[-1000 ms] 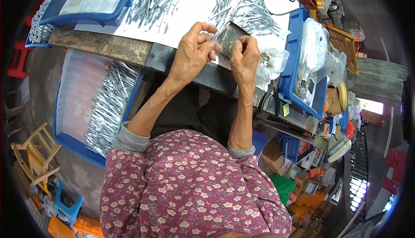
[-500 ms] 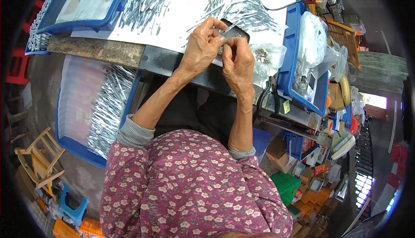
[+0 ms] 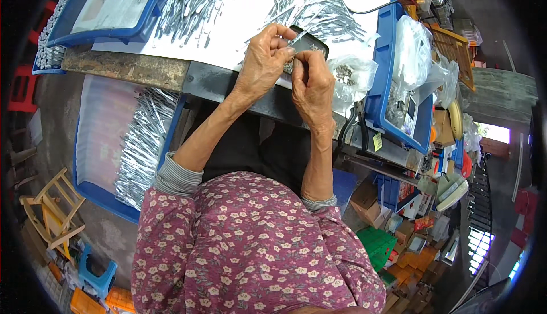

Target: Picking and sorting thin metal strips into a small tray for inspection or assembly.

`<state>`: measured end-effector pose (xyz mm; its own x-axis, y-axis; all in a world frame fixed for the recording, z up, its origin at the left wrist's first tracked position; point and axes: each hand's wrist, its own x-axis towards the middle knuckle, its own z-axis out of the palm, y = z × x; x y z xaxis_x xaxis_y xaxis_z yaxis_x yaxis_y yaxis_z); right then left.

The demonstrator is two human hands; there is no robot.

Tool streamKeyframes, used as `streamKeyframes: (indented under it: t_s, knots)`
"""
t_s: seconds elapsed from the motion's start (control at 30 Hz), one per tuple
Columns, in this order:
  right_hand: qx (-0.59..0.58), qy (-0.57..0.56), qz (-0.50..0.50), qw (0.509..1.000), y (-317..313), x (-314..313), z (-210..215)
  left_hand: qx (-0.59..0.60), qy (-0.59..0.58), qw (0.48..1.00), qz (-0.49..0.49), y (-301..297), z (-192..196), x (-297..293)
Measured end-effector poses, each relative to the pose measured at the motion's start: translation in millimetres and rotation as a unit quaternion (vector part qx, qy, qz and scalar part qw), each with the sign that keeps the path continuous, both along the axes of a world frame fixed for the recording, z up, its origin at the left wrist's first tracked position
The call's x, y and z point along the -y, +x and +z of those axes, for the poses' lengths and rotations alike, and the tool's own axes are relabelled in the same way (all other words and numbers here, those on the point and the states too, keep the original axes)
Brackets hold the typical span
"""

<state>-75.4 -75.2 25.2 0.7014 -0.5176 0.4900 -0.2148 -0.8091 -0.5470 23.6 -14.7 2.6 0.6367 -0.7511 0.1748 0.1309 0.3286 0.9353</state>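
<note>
Between the thumb and fingers of my left hand (image 3: 265, 53) is a thin silvery metal strip (image 3: 298, 38), its far end slanting up to the right. My right hand (image 3: 313, 85) is pinched closed right beside it, fingertips meeting the strip's near end; whatever small piece they hold is too small to make out. Behind the fingers, a dark shallow tray (image 3: 319, 45) of tiny parts is partly hidden. Beyond lie piles of similar metal strips (image 3: 333, 15) on the white tabletop (image 3: 245, 6). A clear plastic bag (image 3: 356, 80) of small metal parts sits to the right of my right hand.
A blue bin (image 3: 373, 94) with plastic bags stands at the table's right edge. Another blue bin (image 3: 111, 32) is at the upper left. Below the table, a blue crate (image 3: 105, 191) holds many metal strips. A black cable (image 3: 364, 12) crosses the far right of the tabletop.
The metal strip has tilted and shifted slightly toward me. My right hand has moved a little left, its fingers curling closer against my left fingertips.
</note>
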Motion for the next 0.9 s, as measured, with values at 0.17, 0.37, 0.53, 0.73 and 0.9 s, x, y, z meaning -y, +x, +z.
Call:
streamKeyframes:
  t_s: [0.17,0.37,0.53,0.73,0.9]
  knots:
    - [-0.001,0.025,-0.027,0.999,-2,0,-2,0.007,0.032,0.999,-0.031,0,1,-3]
    - [0.066,0.17,-0.071,0.981,0,-3,5,0.018,0.064,0.998,-0.016,-3,6,-8]
    - [0.121,0.239,-0.069,0.961,4,-5,7,0.049,0.082,0.995,-0.024,-3,5,-10]
    - [0.119,0.238,-0.071,0.961,4,-2,1,0.068,0.075,0.995,-0.009,-5,5,-11]
    - [0.112,0.228,-0.068,0.965,4,-4,3,0.072,0.059,0.996,0.014,-5,5,-10]
